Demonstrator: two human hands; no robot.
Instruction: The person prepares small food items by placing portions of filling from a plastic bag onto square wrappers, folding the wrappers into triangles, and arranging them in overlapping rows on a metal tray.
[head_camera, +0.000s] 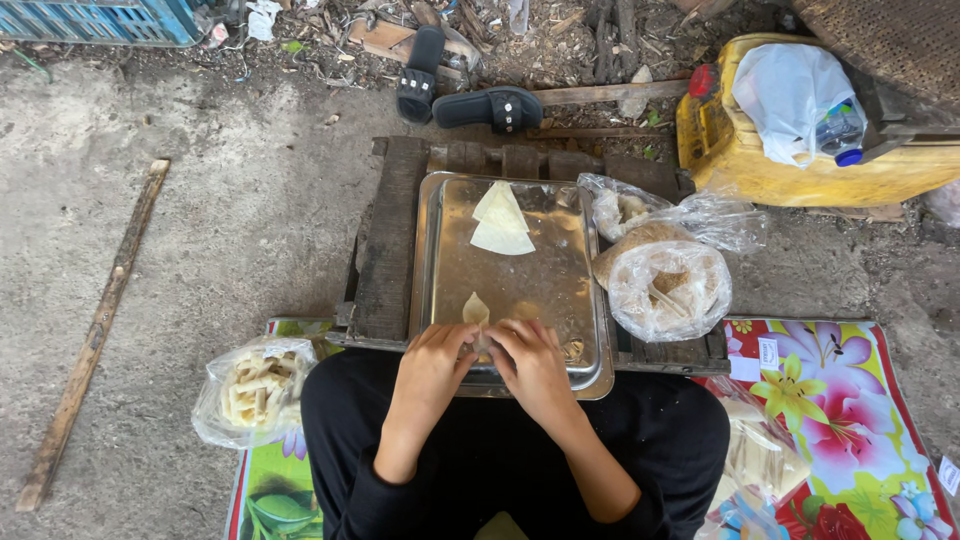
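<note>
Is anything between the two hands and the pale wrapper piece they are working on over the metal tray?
Nothing visible. The left hand and right hand both already touch the pale wrapper piece at the near edge of the metal tray; the stacked wrappers lie farther back.

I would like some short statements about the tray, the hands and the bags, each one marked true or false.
1. Both hands, left hand and right hand, work on one pale wrapper. True.
2. The metal tray lies on bare ground. False: it rests on a dark wooden pallet.
3. Folded wrappers lie at the tray's far end. True.
4. Two black sandals lie on the flowered mat. False: they lie beyond the pallet.
</note>
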